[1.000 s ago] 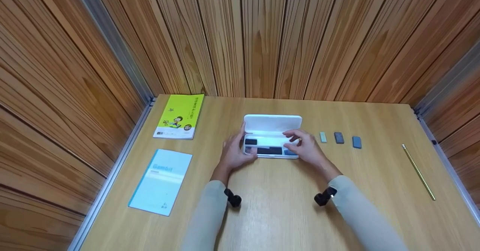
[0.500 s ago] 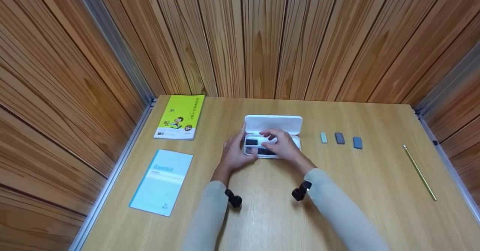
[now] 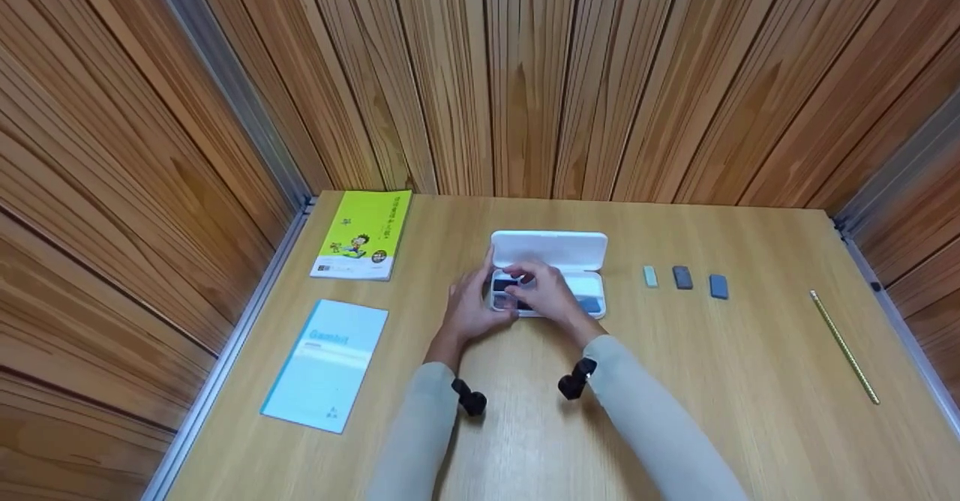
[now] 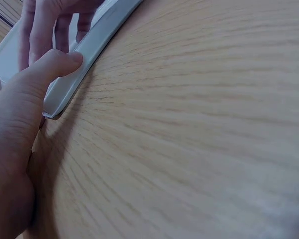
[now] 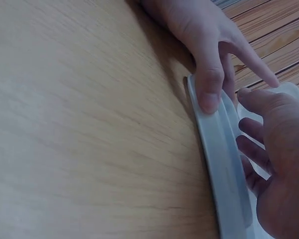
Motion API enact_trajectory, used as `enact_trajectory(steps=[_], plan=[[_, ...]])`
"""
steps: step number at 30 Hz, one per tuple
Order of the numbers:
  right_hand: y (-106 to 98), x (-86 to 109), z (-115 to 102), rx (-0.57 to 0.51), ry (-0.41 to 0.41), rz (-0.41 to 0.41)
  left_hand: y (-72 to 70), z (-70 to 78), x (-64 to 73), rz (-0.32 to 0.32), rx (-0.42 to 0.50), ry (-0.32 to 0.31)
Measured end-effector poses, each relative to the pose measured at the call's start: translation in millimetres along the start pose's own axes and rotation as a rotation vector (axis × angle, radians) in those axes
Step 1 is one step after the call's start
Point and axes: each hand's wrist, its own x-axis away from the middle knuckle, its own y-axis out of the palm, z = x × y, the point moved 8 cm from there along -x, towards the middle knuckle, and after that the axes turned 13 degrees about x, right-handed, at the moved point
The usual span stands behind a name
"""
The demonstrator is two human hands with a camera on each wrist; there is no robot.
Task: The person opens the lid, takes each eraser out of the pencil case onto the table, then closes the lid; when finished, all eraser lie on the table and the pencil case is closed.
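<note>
White case (image 3: pixel 549 247) gripped at left end by left fingers (image 4: pixel 55 65); right fingers (image 3: pixel 531 269) bent over it, hold unclear.

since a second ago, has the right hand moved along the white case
Yes, the right hand has moved left along the white case, from its right end toward the left hand.
</note>
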Motion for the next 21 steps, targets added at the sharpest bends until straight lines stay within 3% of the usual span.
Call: enact_trajectory(steps=[3, 8, 16, 21], plan=[[4.3, 0.6, 2.2, -0.004, 0.031, -0.008, 0.3, -1.5, -0.7, -0.003, -0.005, -0.008], [3.6, 5.6, -9.2, -0.012, 0.133, -0.09, -0.4, -2.1, 0.0, -0.002, 0.008, -0.006], [5.9, 6.5, -11.4, 0.018, 0.137, -0.095, -2.2, -2.4, -0.6, -0.051, 0.069, -0.014], [8.0, 5.0, -12.9, 0.019, 0.117, -0.073, -2.2, -1.2, -2.8, -0.066, 0.081, 0.02]])
